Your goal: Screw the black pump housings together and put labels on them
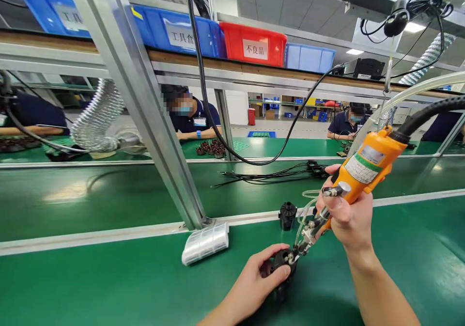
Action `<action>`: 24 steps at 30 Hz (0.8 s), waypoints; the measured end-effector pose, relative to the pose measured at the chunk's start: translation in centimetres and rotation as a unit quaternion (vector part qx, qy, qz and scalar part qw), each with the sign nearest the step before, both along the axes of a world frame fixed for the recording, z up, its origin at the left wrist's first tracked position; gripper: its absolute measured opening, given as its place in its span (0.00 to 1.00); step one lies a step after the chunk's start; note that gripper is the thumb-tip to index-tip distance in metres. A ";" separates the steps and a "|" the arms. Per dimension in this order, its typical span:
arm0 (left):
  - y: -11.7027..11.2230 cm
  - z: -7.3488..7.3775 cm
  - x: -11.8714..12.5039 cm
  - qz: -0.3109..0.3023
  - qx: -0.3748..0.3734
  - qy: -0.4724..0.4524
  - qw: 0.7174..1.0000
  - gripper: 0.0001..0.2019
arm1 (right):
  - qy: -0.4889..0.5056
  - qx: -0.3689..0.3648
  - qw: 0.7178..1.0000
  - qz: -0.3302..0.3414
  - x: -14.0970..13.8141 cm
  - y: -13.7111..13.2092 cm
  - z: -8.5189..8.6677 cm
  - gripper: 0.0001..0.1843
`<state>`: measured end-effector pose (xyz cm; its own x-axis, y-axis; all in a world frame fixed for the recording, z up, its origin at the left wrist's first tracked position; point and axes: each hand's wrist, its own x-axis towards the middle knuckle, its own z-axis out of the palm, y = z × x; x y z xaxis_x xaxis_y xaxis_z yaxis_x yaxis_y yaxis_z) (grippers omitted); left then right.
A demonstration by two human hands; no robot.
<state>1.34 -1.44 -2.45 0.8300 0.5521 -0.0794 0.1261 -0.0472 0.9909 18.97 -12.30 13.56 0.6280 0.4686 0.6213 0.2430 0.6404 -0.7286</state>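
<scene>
My right hand (349, 214) is closed round an orange electric screwdriver (366, 167), tilted down to the left. Its metal tip (303, 243) rests on a small black plastic part (281, 263) lying on the green bench. My left hand (259, 277) grips that black part, thumb and fingers wrapped round its left side. A clear tube runs along the screwdriver's nose. A second black part (287, 214) stands a little behind, by the white rail.
A roll of clear tape or plastic strip (205, 241) lies at the foot of a slanted aluminium post (145, 108). Loose black wires (269, 175) lie on the conveyor. Across it, other people sit at work. Blue and red bins (253, 44) line the shelf above.
</scene>
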 end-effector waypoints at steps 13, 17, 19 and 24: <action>-0.1 0.2 0.1 -0.022 -0.018 -0.022 0.999 0.30 | -0.028 -0.018 0.999 -0.019 -1.4 0.4 0.5 0.24; -0.2 0.6 0.2 -0.027 0.014 -0.015 0.999 0.29 | -0.065 -0.029 0.997 -0.037 -2.7 1.5 0.7 0.20; -0.2 0.5 0.2 -0.023 0.020 -0.017 0.999 0.29 | -0.061 -0.039 0.997 -0.036 -3.1 1.8 0.6 0.19; -0.3 0.5 0.2 -0.030 0.006 -0.043 0.999 0.27 | -0.034 -0.051 0.998 -0.026 -3.0 2.1 0.0 0.21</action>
<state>1.58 -1.78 -1.98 0.8646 0.5025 0.0010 0.0362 -0.0644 0.9973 15.97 -10.23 13.52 0.6109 0.4994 0.6144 0.3247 0.5498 -0.7697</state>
